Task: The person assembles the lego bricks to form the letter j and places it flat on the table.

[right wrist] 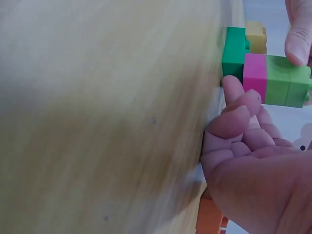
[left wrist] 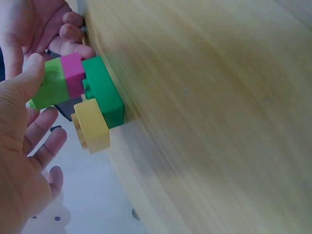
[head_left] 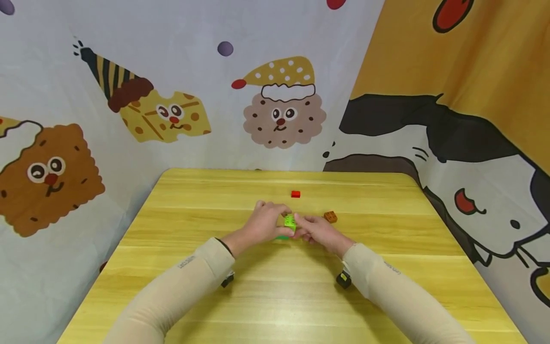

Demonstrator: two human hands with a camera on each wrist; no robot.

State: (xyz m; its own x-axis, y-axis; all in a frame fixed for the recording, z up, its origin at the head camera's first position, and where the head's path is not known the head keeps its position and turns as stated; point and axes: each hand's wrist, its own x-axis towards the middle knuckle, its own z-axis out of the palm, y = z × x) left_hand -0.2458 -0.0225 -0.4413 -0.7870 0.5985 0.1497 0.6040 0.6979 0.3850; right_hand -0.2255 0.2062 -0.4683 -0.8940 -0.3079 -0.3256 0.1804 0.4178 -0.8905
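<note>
My left hand (head_left: 264,223) pinches a lime green brick (head_left: 290,222) with the thumb in front and fingers behind. A faint seam crosses the lime part, which sits on a pink brick (right wrist: 254,75). The pink brick stands on a longer green brick (left wrist: 105,90) lying on the table, beside a pale yellow brick (left wrist: 92,126) on the same green brick. Against the stack's right side is my right hand (head_left: 320,231), fingers curled, an index fingertip at the pink and green bricks. Its thumb lies near the lime brick; whether it grips is partly hidden.
An orange-brown brick (head_left: 330,217) lies on the wooden table (head_left: 279,306), just beyond my right hand. Farther back is a small red brick (head_left: 295,194). A printed curtain (head_left: 180,43) hangs behind the table's far edge.
</note>
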